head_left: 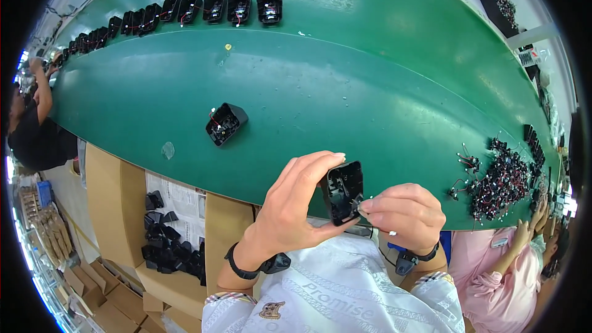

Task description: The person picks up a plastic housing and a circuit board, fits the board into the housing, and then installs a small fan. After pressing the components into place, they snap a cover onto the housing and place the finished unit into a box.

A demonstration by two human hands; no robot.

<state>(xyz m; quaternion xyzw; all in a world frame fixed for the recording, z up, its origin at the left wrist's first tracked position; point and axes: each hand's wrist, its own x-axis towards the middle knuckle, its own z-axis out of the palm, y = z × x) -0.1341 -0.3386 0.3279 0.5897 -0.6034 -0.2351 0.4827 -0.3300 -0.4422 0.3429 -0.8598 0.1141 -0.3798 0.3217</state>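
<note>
My left hand (292,209) is wrapped round a black plastic housing (344,188), its open side tilted up toward me. Thumb and fingers grip it along its left edge and bottom corner. At the housing's lower right, my right hand (404,216) pinches a small part with a whitish end, perhaps a wired connector; the fingers hide most of it. A small white connector end (393,233) shows just below these fingers. Farther off on the green table (296,92) lies another black housing (226,124) with red wire and a white connector inside.
A row of black housings (239,7) lines the table's far left. On the right lies a heap of small black wired parts (502,179). A cardboard box (117,203) with black pieces (166,240) stands below the table edge. People sit at far left (40,123) and right (499,277).
</note>
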